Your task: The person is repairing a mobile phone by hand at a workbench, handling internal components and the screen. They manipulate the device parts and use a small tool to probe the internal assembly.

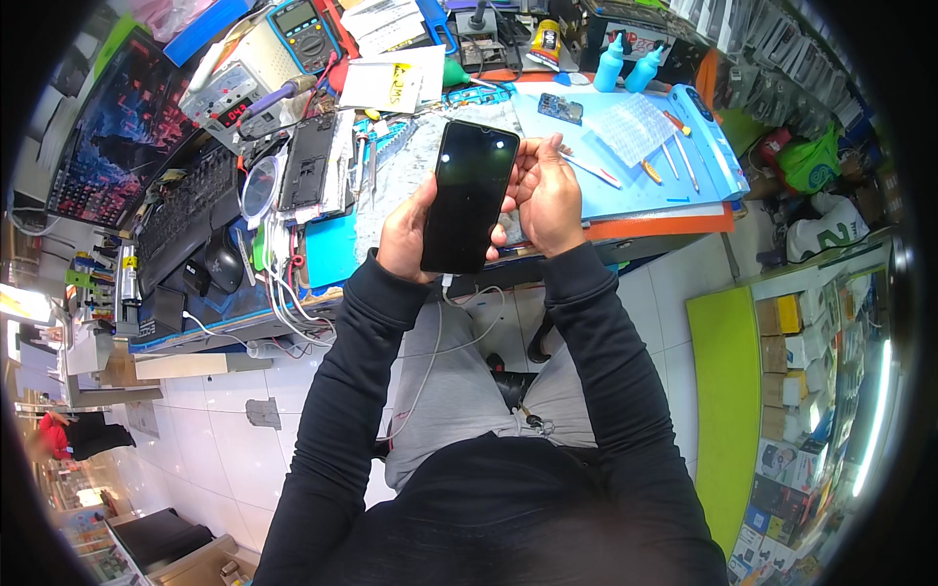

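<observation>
A black smartphone point(469, 200) with a dark screen lies in my left hand point(403, 234), tilted slightly and held above the front of the workbench. Fingertips of that hand show at the phone's right edge. My right hand point(549, 200) is close against the same edge, its fingers loosely curled and apart, with no object visible in it. Whether it touches the phone I cannot tell. A white cable point(447, 293) runs from the phone's lower end down over my lap. Two small reflections shine near the top of the screen.
A light-blue mat point(625, 200) bears a circuit board point(562, 107), a clear bubble-like sheet point(627, 132) and several slim tools. Two blue bottles point(610, 64) stand behind. Leftward are a disassembled phone point(308, 164), a mouse point(225, 259), a keyboard point(191, 205) and a multimeter point(305, 39).
</observation>
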{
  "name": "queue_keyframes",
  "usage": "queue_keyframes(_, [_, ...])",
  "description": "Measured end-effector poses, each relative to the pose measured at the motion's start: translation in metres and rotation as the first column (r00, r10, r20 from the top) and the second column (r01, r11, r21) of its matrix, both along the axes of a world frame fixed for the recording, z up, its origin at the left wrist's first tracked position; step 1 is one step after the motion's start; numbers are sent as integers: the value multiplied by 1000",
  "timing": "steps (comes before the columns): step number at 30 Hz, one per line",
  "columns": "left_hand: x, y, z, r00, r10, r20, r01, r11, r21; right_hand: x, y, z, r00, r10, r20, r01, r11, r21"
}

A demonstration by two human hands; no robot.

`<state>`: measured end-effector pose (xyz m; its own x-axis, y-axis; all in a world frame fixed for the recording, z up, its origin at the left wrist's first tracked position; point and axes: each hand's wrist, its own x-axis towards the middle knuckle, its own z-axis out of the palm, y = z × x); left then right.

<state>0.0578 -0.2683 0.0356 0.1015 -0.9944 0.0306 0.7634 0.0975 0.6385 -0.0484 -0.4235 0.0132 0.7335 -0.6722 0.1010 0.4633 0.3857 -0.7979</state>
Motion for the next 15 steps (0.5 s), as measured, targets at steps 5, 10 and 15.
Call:
queue_keyframes(5, [1, -1, -2, 999, 9, -53, -9, 1000, -8, -1, -1, 2, 1000, -6, -12, 6, 999, 36])
queue_keyframes(10, [2, -2, -2, 996, 0, -90, -1, 1000, -17, -1, -1, 2, 1000, -5, -13, 5, 1000, 23])
queue_keyframes(15, [4, -1, -4, 991, 11, -131, -8, 1000, 25, -2, -1, 1, 1000, 2, -22, -1, 1000, 21])
